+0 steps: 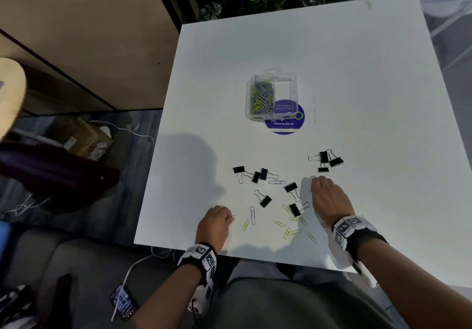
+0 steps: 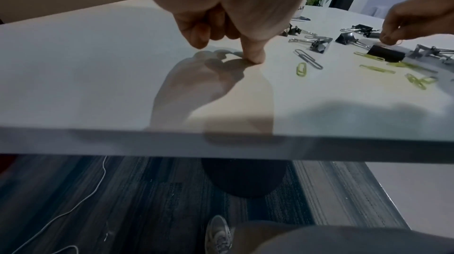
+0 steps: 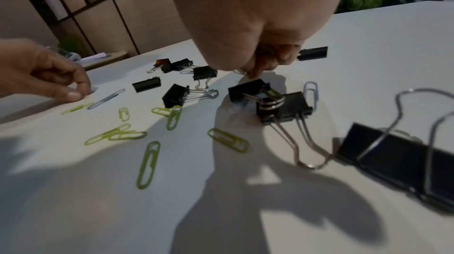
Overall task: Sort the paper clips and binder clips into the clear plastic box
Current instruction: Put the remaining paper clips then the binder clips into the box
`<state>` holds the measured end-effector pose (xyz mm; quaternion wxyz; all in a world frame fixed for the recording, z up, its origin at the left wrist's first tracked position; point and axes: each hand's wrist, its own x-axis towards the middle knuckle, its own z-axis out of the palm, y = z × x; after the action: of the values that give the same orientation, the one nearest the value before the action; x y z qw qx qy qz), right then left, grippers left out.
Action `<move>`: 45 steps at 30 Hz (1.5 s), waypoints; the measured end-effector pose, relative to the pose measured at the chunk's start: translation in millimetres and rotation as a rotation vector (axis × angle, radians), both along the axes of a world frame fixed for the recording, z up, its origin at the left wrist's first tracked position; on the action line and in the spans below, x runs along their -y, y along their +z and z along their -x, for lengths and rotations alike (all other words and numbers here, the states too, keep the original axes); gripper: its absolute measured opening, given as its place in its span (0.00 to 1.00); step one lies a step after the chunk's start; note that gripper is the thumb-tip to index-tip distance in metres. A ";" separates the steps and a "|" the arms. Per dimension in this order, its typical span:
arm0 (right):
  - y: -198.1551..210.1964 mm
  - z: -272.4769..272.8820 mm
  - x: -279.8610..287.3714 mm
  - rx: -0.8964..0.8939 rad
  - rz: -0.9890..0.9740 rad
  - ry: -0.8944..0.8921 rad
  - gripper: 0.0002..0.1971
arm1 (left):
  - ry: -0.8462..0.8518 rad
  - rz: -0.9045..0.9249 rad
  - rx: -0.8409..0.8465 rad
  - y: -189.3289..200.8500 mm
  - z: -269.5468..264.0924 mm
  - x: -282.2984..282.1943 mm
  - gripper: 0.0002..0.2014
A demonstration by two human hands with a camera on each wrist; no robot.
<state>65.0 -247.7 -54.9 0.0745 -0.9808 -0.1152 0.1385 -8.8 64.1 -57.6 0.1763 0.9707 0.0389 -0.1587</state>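
From the head view, the wrist bands with black-and-white square markers lie nearest, then the left hand (image 1: 215, 222) with fingers curled down onto the white counter (image 1: 357, 99), a thin wire clip showing at its tips; the right hand (image 1: 329, 198) bends over the scatter of paper clips (image 1: 279, 223) and black binder clips (image 1: 265, 201); the clear plastic box (image 1: 271, 97) stands well apart toward the far side, one compartment full of paper clips, the other apparently bare; under it a purple round sticker (image 1: 284, 123) reads "Clean as you go". From the left wrist, that hand presses its thumb to the surface, fingers curled; whether it has a clip I cannot tell. From the right wrist, the right hand pinches a silver paper clip (image 3: 239, 72) at its fingertips, just above a binder clip. The step looks like gathering loose paper clips; next, carry them to the filled compartment, keeping binder clips for the other.
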 end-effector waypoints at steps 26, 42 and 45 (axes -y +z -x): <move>1.5 58.7 -3.0 -0.189 -0.117 -0.059 0.15 | 0.015 -0.037 -0.116 17.0 -24.9 48.0 0.18; 18.3 63.9 -13.0 -0.307 0.048 -0.012 0.14 | -0.021 0.177 -0.039 19.7 -29.2 62.2 0.10; 17.7 67.8 -13.4 -0.249 0.033 0.036 0.19 | 0.050 0.323 -0.052 20.5 -30.8 50.6 0.12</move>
<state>-2.8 -234.3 -37.2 0.0695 -0.9549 -0.1205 0.2623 22.0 13.4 -37.1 0.3328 0.9241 0.0415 -0.1833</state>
